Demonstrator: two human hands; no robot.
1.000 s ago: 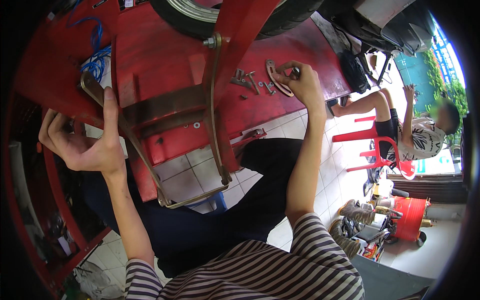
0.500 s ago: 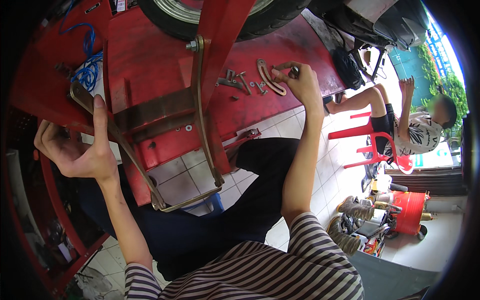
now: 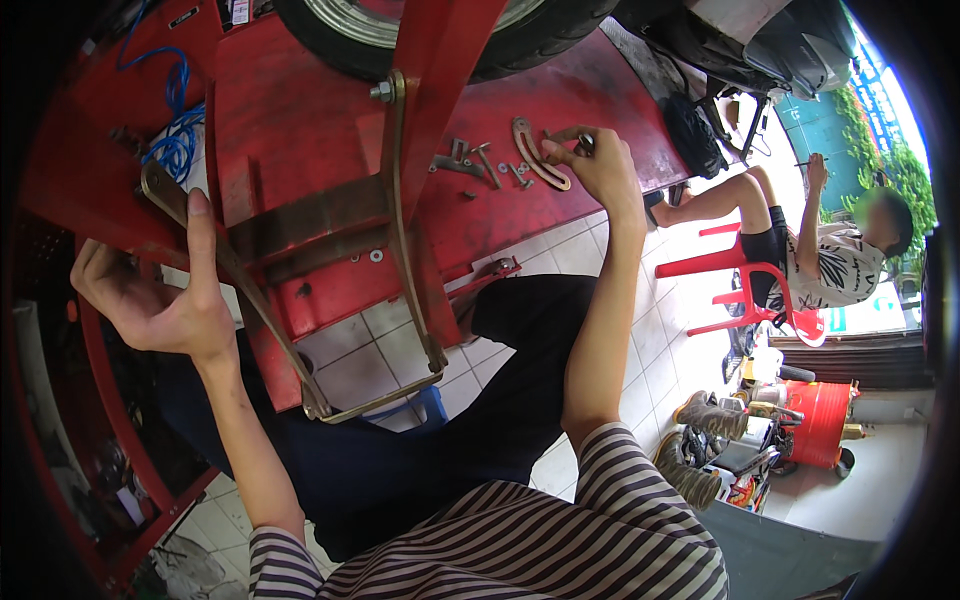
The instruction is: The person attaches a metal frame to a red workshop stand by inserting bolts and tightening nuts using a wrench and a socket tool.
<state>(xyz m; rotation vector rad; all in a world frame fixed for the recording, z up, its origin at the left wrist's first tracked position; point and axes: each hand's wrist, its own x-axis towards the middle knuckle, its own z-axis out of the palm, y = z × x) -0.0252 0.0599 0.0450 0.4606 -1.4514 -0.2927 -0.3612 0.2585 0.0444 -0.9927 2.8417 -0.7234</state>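
Observation:
My left hand grips the red frame at the left, its thumb on a bent metal arm that joins a crossbar low down. My right hand is closed on a small dark metal part, too small to make out, over the red platform. Beside its fingertips a curved slotted plate lies among loose bolts and washers. A second metal arm runs down from a bolt on a red upright.
A tyre lies across the top, beside a coiled blue hose at left. A seated person on a red plastic chair is at right. A red drum and other gear crowd the lower right. Tiled floor shows below.
Since a second ago the view has shifted slightly, so the bench appears further left. My hands keep much the same grips. The seated person's raised hands have moved a little.

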